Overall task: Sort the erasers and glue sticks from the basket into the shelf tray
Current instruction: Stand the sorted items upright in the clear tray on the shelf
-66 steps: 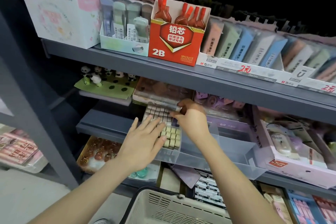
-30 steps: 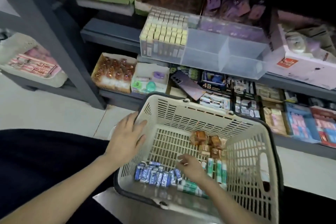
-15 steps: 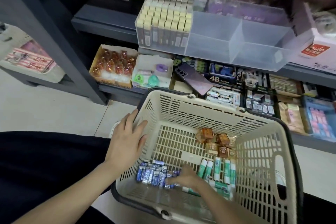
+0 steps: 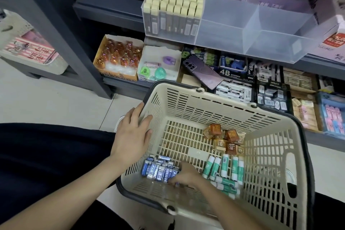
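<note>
Nearest, the right hand [image 4: 186,174] is down in the cream plastic basket with slots [image 4: 205,106]. Its fingers are curled and grip the right end of the little blue shiny-wrapped erasers [image 4: 158,169]. These erasers lie side by side at 7 o'clock on the basket floor. Each one points from 6 to 12 o'clock, and the row runs from 9 to 3. At 5 o'clock lie the green and white glue sticks [image 4: 224,168]. The upper ones lie side by side with their long way toward 12 o'clock, and the lower ones lie across, from 10 to 4. At 2 o'clock sits a heap of small orange square erasers [image 4: 224,138]. The left hand [image 4: 130,134] rests on the basket's wall at 9 o'clock, fingers straight and close together. Farther off, at 12 o'clock, the clear plastic shelf tray [image 4: 261,24] sits on the shelf. Its left part is full of yellow-topped erasers [image 4: 175,5] standing upright. A purple phone [image 4: 202,73] lies just below it.
</note>
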### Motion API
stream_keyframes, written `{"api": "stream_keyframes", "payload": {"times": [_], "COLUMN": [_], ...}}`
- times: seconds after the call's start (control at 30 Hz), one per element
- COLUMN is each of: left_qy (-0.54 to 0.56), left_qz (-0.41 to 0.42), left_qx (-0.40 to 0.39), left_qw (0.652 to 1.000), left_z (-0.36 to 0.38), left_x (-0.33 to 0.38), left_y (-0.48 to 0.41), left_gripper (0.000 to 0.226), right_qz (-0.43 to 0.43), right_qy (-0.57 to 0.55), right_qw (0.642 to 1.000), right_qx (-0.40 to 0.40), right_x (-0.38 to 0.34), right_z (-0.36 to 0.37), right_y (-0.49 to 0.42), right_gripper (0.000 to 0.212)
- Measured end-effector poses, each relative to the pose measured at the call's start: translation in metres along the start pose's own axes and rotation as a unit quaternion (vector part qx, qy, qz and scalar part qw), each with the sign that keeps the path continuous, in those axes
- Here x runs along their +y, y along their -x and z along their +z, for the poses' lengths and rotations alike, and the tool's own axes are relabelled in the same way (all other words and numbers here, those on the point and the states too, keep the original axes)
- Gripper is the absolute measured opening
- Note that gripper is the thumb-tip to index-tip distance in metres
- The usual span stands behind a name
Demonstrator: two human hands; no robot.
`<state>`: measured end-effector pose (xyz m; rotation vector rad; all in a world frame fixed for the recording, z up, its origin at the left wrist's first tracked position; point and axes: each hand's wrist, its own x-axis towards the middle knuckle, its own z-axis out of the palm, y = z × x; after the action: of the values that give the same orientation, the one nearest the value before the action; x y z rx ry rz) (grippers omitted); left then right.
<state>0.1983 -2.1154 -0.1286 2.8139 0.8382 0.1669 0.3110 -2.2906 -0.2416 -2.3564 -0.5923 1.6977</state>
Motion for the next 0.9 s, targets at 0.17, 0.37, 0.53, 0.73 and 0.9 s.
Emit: {"api": "stream_keyframes", "payload": {"times": [0.17, 0.37, 0.53, 0.73, 0.9], "left_qy": [0.0, 0.004, 0.01, 0.015, 0.01], "left_qz": [-0.002, -0.005, -0.011, -0.013, -0.007], "left_qx": [0.006, 0.013, 0.023, 0.038, 0.038], "left_qw": [1.0, 1.0, 1.0, 0.999, 0.999], "left_z": [0.0, 0.001, 0.002, 0.005, 0.004], "left_x": [0.001, 0.001, 0.001, 0.0, 0.0], "left_y": [-0.001, -0.001, -0.001, 0.0, -0.001], "left_gripper": [0.045, 0.045, 0.044, 0.034, 0.042], "right_qz": [-0.017, -0.046, -0.053, -0.056, -0.04], "right_qy": [-0.012, -0.042, -0.063, -0.071, -0.055], "right_qw": [1.0, 0.998, 0.996, 0.996, 0.997], "right_qx": [-0.003, -0.027, -0.027, 0.012, 0.036], "right_x": [0.006, 0.011, 0.013, 0.012, 0.008], "right_z": [-0.006, -0.005, -0.006, -0.003, -0.001], "right_y": [0.003, 0.0, 0.0, -0.001, -0.004], "right_gripper": [0.075, 0.068, 0.052, 0.026, 0.029]}}
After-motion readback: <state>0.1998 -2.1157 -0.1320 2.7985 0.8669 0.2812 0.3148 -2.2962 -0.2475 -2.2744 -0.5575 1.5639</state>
